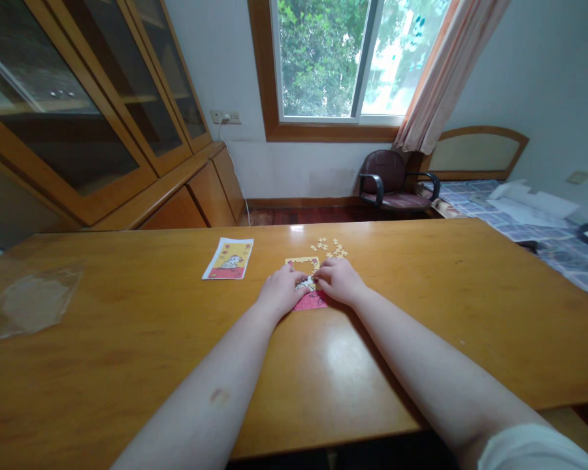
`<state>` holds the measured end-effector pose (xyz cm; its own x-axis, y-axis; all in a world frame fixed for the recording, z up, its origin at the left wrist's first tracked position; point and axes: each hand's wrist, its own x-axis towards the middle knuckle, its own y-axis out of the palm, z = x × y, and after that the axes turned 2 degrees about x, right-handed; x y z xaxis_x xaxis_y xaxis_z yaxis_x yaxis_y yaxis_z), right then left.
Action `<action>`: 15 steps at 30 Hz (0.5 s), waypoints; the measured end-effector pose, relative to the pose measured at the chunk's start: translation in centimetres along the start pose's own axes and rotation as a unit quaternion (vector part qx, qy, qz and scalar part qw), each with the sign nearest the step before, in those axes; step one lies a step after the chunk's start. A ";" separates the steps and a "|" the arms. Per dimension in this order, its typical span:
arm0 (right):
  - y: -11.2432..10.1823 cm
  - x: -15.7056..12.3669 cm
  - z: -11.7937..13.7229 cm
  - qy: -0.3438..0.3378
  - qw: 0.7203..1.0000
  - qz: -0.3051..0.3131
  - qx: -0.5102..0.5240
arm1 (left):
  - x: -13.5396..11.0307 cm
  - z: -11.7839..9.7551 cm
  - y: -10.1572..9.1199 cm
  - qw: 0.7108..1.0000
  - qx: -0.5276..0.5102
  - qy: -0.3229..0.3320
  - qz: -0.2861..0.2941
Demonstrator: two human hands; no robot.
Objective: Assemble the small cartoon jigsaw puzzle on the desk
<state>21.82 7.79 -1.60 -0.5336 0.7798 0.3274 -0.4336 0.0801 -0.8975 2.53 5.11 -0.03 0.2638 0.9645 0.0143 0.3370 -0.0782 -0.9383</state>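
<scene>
A person's two bare hands are resting at a partly filled jigsaw puzzle (317,301), which is lying flat on a wooden bench (161,365), between the hands. Its long axis is running away from the person, pink at the near end and yellow at the far end, with an unfilled gap showing in the far half. The left hand (281,289) is overlapping the left edge, fingers loosely curled. The right hand (342,281) is bending in from the right, fingertips close together beside the gap. Whether either grip is pinching a piece I cannot tell; the fingers are hiding it. Loose pieces (340,250) are lying just beyond the right hand, the nearer of the two. A picture card (228,259) is lying beyond the left hand, to its left.
</scene>
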 end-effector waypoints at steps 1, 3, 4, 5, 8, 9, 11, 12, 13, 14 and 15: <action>0.0 0.0 0.0 0.000 1.000 0.006 0.004 | 0.0 0.1 0.1 1.000 0.002 0.003 0.000; 0.1 0.1 0.1 0.002 1.000 0.015 0.008 | 0.1 0.2 0.2 1.000 0.006 0.007 0.000; 0.1 0.1 0.1 0.003 1.000 0.017 0.009 | 0.1 0.3 0.3 1.000 0.008 0.010 -0.001; 0.1 0.1 0.1 0.004 1.000 0.017 0.010 | 0.1 0.3 0.4 1.000 0.010 0.012 -0.002; 0.2 0.1 0.0 0.001 1.000 0.013 0.010 | 0.2 0.4 0.3 1.000 0.013 0.022 -0.005; 0.2 0.1 0.0 -0.001 1.000 0.013 0.009 | 0.2 0.3 0.3 1.000 0.015 0.025 -0.005; 0.2 0.1 0.0 -0.002 1.000 0.015 0.007 | 0.2 0.3 0.2 1.000 0.021 0.023 0.000; 0.2 0.1 0.0 -0.001 1.000 0.017 0.006 | 0.2 0.3 0.2 0.999 0.024 0.020 0.004; 0.2 0.1 -0.1 0.000 1.000 0.018 0.005 | 0.1 0.2 0.2 0.999 0.026 0.018 0.008; 0.2 0.1 -0.1 0.002 1.000 0.018 0.005 | 0.1 0.2 0.2 0.999 0.026 0.015 0.012; 0.3 0.1 -0.1 0.003 1.000 0.019 0.005 | 0.1 0.2 0.2 0.999 0.025 0.014 0.015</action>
<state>21.67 7.96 -1.82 -0.5455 0.7862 0.2905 -0.4199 0.0436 -0.9065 2.46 5.25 -0.24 0.2986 0.9544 -0.0046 0.2836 -0.0933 -0.9544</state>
